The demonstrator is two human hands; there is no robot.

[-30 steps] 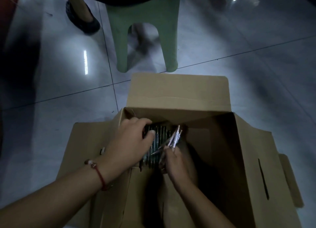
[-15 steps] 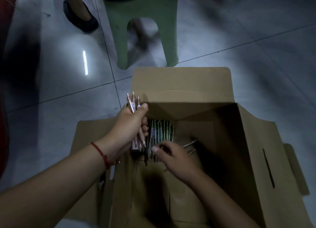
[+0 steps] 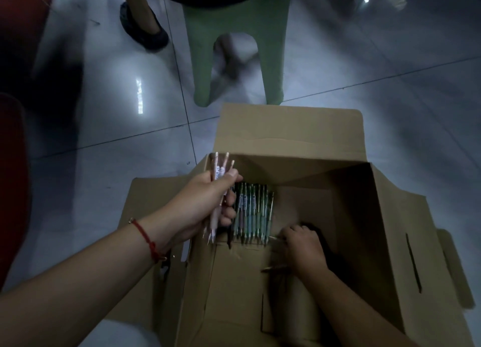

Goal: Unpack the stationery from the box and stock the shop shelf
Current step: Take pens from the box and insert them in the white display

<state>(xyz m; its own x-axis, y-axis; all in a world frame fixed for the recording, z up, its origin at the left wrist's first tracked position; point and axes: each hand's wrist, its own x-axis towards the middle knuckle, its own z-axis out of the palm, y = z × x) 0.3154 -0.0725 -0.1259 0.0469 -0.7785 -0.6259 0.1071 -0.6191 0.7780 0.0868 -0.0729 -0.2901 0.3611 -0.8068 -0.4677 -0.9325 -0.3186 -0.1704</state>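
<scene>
An open cardboard box (image 3: pixel 369 216) sits on the tiled floor with its flaps folded out. My left hand (image 3: pixel 200 208) is over the box's left wall, shut on a small bunch of pale pink pens (image 3: pixel 217 190) held upright. A row of green and teal pens (image 3: pixel 253 213) lies side by side on the box floor, just right of that hand. My right hand (image 3: pixel 303 247) is down inside the box, fingers curled on a loose pen (image 3: pixel 276 238) at the row's right end. Another loose pen (image 3: pixel 273 269) lies below it.
A green plastic stool (image 3: pixel 236 47) stands just beyond the box. Another person's foot in a dark shoe (image 3: pixel 145 31) is at its left. Something red (image 3: pixel 13 177) fills the left edge. Glossy grey floor tiles (image 3: pixel 117 117) surround the box.
My left hand lifted the pink pens out of the box and now holds them upright at the left wall. My right hand let them go and dropped to the box floor, moving right.
</scene>
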